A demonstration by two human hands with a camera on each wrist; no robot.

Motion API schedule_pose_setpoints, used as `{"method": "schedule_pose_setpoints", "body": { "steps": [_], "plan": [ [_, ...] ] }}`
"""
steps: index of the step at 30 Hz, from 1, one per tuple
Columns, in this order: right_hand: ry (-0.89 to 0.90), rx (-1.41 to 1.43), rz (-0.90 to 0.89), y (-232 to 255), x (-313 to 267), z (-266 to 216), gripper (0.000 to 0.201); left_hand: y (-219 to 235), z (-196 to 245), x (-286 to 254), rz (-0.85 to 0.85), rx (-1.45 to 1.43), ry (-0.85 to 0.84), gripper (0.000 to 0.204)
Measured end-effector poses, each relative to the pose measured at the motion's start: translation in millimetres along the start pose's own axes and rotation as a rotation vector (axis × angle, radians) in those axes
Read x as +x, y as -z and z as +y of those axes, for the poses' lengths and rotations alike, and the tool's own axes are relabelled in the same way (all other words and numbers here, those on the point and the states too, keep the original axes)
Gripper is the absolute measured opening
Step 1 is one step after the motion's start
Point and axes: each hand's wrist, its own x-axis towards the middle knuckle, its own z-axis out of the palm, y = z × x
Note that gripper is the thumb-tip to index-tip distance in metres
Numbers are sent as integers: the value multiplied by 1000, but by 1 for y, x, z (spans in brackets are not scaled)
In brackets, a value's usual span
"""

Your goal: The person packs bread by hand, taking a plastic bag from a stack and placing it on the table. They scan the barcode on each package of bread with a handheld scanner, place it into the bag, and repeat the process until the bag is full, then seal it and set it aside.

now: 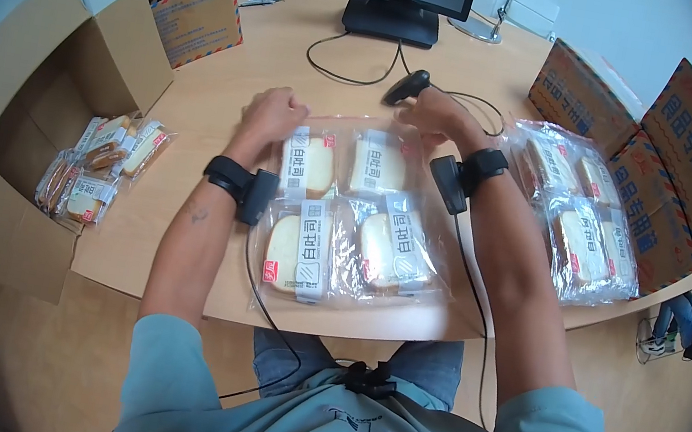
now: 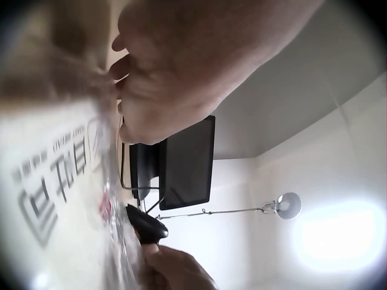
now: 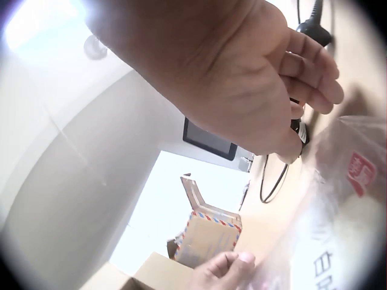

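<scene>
Black barcode scanner [image 1: 407, 88] is gripped by the right hand [image 1: 438, 114]. Left hand [image 1: 274, 122] borders the white-toast bag's [image 1: 342, 215] edge, hold unclear; tabletop [image 1: 203, 114] stretches leftward

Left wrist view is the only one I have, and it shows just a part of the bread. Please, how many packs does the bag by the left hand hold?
Observer: Four packs; in the head view the whole bag can be seen.
Operator: Thank you. Is there also another bag of bread, which I do not see?
Observer: Yes, a second bag lies to the right of the first, beyond the right forearm.
</scene>
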Motion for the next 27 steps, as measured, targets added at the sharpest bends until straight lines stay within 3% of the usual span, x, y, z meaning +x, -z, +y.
{"method": "schedule_pose_setpoints", "body": {
  "steps": [1,4,6,8,11,13,16,18,19,21,22,24,25,27],
  "plan": [
    [11,131,-40,-4,-2,7,42,4,-7,-1,-24,-12,38,26],
    [43,124,-23,-17,2,16,32,11,-20,-6,-72,15,94,27],
    [8,173,8,-26,5,18,30,12,-27,-9,-171,-100,96,50],
    [-70,249,73,-34,12,21,25,10,-33,-7,-211,-113,101,51],
    [29,340,165,-44,22,27,24,9,-28,0,-277,-80,146,51],
    [-20,370,137,-45,26,28,28,5,-26,2,-305,-25,190,49],
    [-17,366,144,-43,24,29,35,-1,-22,-2,-175,-12,237,36],
    [37,333,182,-42,28,34,34,0,1,-22,172,94,28,44],
    [55,353,177,-44,31,37,34,-1,8,-21,173,94,27,44],
    [73,374,167,-52,38,41,34,-1,19,-17,100,55,-437,42],
    [64,378,222,-55,40,40,32,-3,28,-15,100,55,-436,42],
    [53,381,278,-56,38,34,29,-9,48,-9,-165,-127,-533,42],
    [51,437,325,-56,30,30,27,-16,55,-4,-168,-128,-533,42],
    [49,489,373,-54,20,26,24,-28,65,6,-367,-247,-319,42]
  ]
}}
